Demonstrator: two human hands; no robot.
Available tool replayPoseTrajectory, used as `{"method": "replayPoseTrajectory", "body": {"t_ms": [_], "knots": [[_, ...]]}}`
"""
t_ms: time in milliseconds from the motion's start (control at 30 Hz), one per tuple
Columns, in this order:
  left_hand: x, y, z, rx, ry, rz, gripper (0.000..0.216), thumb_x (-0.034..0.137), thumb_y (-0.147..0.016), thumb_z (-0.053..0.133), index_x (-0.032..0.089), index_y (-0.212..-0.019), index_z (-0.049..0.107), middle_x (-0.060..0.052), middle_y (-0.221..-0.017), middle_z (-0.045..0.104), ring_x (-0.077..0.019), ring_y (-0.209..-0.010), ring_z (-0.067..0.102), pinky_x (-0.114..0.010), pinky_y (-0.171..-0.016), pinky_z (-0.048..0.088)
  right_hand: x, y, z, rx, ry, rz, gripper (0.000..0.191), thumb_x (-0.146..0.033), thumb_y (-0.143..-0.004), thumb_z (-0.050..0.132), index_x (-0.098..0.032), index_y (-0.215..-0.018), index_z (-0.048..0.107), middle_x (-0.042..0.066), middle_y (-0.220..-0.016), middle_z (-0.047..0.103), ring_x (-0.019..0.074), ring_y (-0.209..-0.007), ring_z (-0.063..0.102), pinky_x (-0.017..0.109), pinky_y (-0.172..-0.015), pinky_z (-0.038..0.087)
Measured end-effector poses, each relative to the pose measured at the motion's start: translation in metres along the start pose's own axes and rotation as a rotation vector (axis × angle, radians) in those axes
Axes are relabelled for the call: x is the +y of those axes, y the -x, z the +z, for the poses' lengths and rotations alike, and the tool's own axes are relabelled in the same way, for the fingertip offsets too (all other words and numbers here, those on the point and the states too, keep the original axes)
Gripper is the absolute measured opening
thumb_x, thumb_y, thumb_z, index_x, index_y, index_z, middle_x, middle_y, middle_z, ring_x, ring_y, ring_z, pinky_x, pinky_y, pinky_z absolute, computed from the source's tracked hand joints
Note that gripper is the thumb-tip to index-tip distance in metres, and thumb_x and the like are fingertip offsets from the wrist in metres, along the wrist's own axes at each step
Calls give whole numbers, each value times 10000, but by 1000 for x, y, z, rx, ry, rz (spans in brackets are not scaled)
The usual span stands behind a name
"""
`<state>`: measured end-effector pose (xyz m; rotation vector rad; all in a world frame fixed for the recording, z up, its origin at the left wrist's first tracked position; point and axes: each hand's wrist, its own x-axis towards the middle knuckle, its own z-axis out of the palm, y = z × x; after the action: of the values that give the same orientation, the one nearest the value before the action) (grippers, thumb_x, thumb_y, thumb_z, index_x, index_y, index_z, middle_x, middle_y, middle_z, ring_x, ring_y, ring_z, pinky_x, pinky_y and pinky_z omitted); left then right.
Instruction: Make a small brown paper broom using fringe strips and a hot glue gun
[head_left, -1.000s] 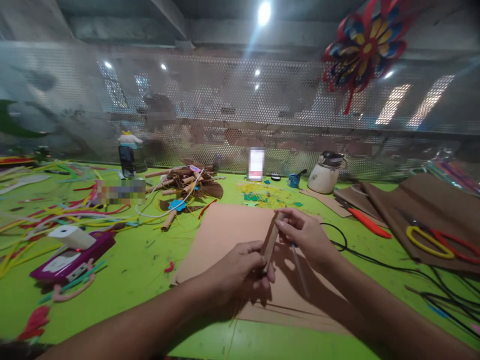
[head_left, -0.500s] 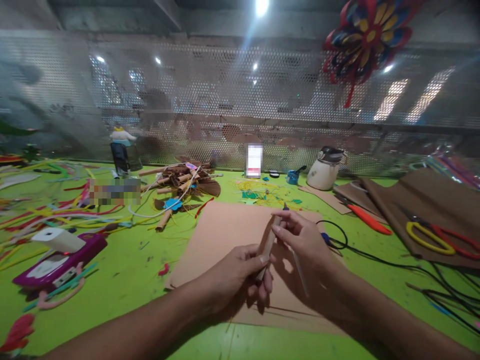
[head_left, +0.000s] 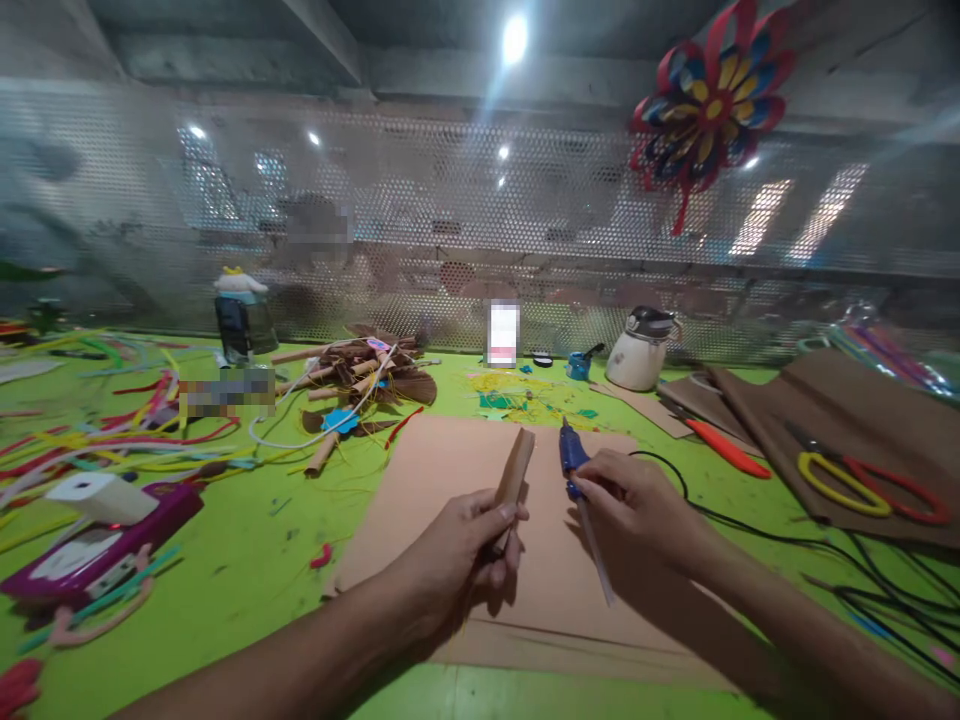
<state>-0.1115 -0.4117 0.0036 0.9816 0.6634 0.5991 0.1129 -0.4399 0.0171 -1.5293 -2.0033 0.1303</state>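
Note:
My left hand point(head_left: 480, 535) is closed around a small roll of brown paper point(head_left: 514, 470), which tilts upward over a tan sheet of cardboard point(head_left: 427, 490). To its right lies a blue glue gun point(head_left: 571, 450), nozzle pointing away from me. A translucent glue stick point(head_left: 596, 555) sticks out of its back end. My right hand point(head_left: 626, 500) has its thumb and fingers closed on the rear of the gun; part of the grip is hidden behind the fingers.
Scissors point(head_left: 847, 480) and an orange-handled cutter point(head_left: 727, 448) lie on the right near black cables point(head_left: 787, 540). A pile of paper rolls point(head_left: 367, 375) and a purple power strip point(head_left: 165, 515) are left. A white kettle point(head_left: 637, 350) stands at the back.
My right hand has left the top of the paper roll and moved right onto the glue gun. My left hand keeps the roll. The view has shifted slightly.

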Motion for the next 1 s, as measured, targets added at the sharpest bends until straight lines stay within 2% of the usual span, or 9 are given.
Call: {"method": "replayPoseTrajectory", "body": {"t_ms": [233, 367, 433, 500, 567, 633, 700, 800, 1000], "knots": [[13, 5, -3, -55, 101, 17, 165, 258, -859, 506, 119, -923, 567, -33, -596, 587, -92, -439, 510, -189, -434, 336, -14, -10, -1, -30, -272, 46, 234, -327, -869, 514, -176, -749, 647, 24, -680, 623, 159, -639, 557, 270, -594, 415], [14, 3, -5, -42, 101, 57, 154, 245, -851, 524, 109, -900, 577, -14, -563, 555, -59, -398, 430, -176, -409, 274, -17, -14, -4, -17, -231, 38, 275, -355, -865, 512, -172, -706, 641, 22, -640, 615, 156, -607, 553, 273, -579, 413], [14, -1, -8, 18, 106, 101, 140, 234, -851, 525, 108, -890, 571, -6, -559, 542, -51, -403, 416, -170, -408, 258, -14, -22, -9, -30, -146, 34, 292, -354, -882, 488, -172, -712, 640, 27, -666, 636, 154, -624, 575, 268, -597, 428], [14, -6, -12, 148, 112, 157, 124, 220, -859, 505, 112, -895, 555, -1, -563, 537, -55, -424, 432, -166, -425, 282, -9, -41, -17, -69, 25, 49, 281, -317, -902, 465, -165, -758, 654, 40, -744, 672, 153, -686, 607, 262, -645, 446], [16, -11, -17, 289, 104, 198, 111, 206, -869, 474, 121, -906, 534, 8, -562, 533, -55, -427, 439, -163, -432, 289, -1, -69, -23, -122, 225, 85, 233, -260, -902, 480, -147, -826, 668, 59, -836, 693, 165, -776, 625, 271, -713, 450], [17, -14, -20, 369, 87, 212, 101, 200, -873, 452, 130, -910, 515, 20, -555, 526, -47, -403, 419, -158, -411, 252, 8, -102, -23, -186, 300, 121, 222, -247, -898, 505, -134, -811, 675, 61, -811, 691, 175, -760, 630, 294, -713, 462], [18, -14, -22, 382, 82, 212, 100, 208, -873, 443, 137, -910, 503, 28, -554, 522, -39, -383, 397, -156, -390, 203, 15, -134, -15, -272, 369, 172, 179, -268, -879, 568, -123, -841, 666, 49, -833, 679, 178, -769, 632, 323, -721, 491], [17, -14, -22, 379, 75, 214, 107, 223, -864, 442, 143, -906, 499, 38, -549, 520, -31, -361, 364, -156, -384, 180, 19, -171, 12, -401, 420, 222, 251, -317, -881, 586, -135, -1052, 617, 50, -1067, 633, 192, -874, 628, 350, -728, 531], [12, -16, -25, 371, 80, 218, 116, 251, -852, 436, 148, -893, 473, 44, -516, 516, -34, -340, 333, -167, -375, 156, 17, -209, 73, -516, 472, 275, 305, -317, -891, 574, -150, -1145, 578, 71, -1170, 587, 227, -970, 605, 394, -795, 522]]}}
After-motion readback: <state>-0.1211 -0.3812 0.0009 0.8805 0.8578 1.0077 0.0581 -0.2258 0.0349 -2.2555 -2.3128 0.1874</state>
